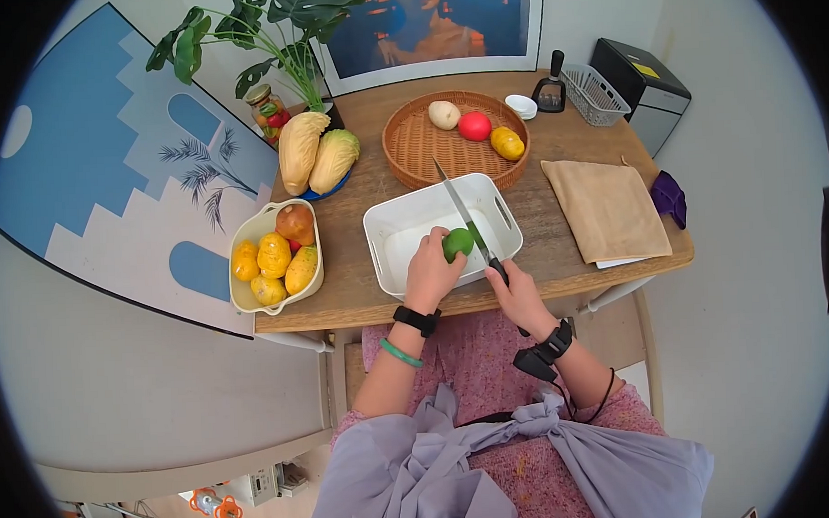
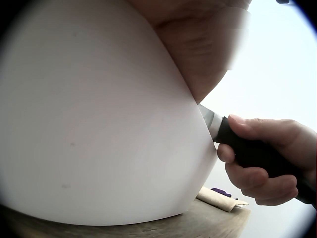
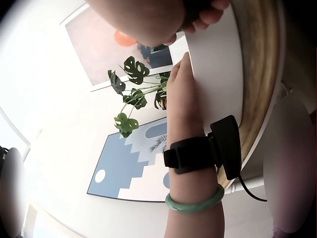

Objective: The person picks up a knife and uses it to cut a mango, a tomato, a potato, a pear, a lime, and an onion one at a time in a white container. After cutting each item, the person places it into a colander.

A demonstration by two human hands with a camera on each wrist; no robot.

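My left hand holds a round green fruit over the white plastic basin, fingers curled round its near side. To its right, my right hand grips a long kitchen knife by the black handle. The blade slants away and up to the left across the basin, passing close beside the fruit. In the left wrist view the basin's outer wall hides the fruit and most of the blade, while the knife handle shows inside the right fist.
A cream tub of yellow fruit stands left, with two cabbages behind it. Behind the basin lies a round wicker tray with several fruits. A folded tan cloth is at right; a grey basket sits farther back.
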